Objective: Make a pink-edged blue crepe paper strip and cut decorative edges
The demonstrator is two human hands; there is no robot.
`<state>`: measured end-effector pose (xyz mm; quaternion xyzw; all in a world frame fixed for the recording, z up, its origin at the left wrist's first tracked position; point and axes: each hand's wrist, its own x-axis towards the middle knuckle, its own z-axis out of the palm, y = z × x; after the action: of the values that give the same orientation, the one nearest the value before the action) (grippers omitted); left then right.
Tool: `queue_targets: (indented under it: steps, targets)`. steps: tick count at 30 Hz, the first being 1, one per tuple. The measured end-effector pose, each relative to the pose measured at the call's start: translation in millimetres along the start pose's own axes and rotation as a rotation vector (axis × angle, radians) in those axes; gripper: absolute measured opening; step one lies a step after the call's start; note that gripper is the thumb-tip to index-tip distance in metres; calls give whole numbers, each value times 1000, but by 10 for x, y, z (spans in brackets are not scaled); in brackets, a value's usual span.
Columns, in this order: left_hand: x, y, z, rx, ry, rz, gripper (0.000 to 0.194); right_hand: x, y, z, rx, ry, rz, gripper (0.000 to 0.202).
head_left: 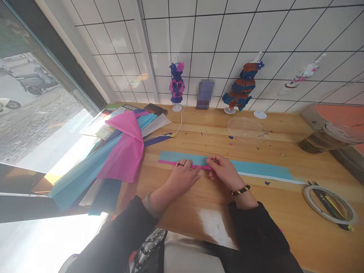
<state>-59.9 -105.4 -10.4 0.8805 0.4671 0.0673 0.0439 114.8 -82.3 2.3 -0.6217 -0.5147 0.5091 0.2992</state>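
Where the blue strip (261, 170) lies: it runs left to right across the middle of the wooden table (270, 212), flat before you, its right end a little nearer than its left.
Pink edging (167, 162): it follows the strip's near edge from the left end to your fingers.
White edging (270, 176): it shows along the near edge further right, past your right hand (224, 170).
Right hand: you have thumb and forefinger pinched together on the pink edging; a beaded bracelet (240, 190) circles the wrist.
Left hand (184, 177): it rests palm down just beside the right, fingers bent onto the pink edging; I cannot tell whether they grip anything. A bangle (150, 204) sits on that wrist.
Loose sheets: to your left, a pink sheet (125, 151) overlaps light-blue paper (82, 170), the pile spreading towards the near side.
Grey ring (307, 196): it lies near the strip's right end, with dark tools (327, 203) inside and across it.
Clear disc (246, 131): it lies on the far side of the strip, small scraps around it.
Cup (313, 141): it stands at far right, dark inside.
Far edge: a purple-and-pink ornament (177, 85) stands left of a brown-and-blue ornament (240, 89); a pixelated object (204, 94) between them is unreadable.
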Motion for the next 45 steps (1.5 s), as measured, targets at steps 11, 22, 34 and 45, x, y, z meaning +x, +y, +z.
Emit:
queue_targets:
  steps: [11, 22, 34, 45]
  targets:
    - [-3, -5, -8, -18, 14, 22, 35, -269, 44, -215, -196, 30, 226, 29]
    - [0, 5, -9, -30, 6, 9, 35, -369, 92, -309, -334, 21, 215, 18]
    - [178, -76, 7, -57, -2, 5, 35, -330, 204, -368, -412, -13, 136, 21]
    - [585, -160, 85, -388, -79, 182, 20, -347, 221, -363, -422, -6, 93, 23]
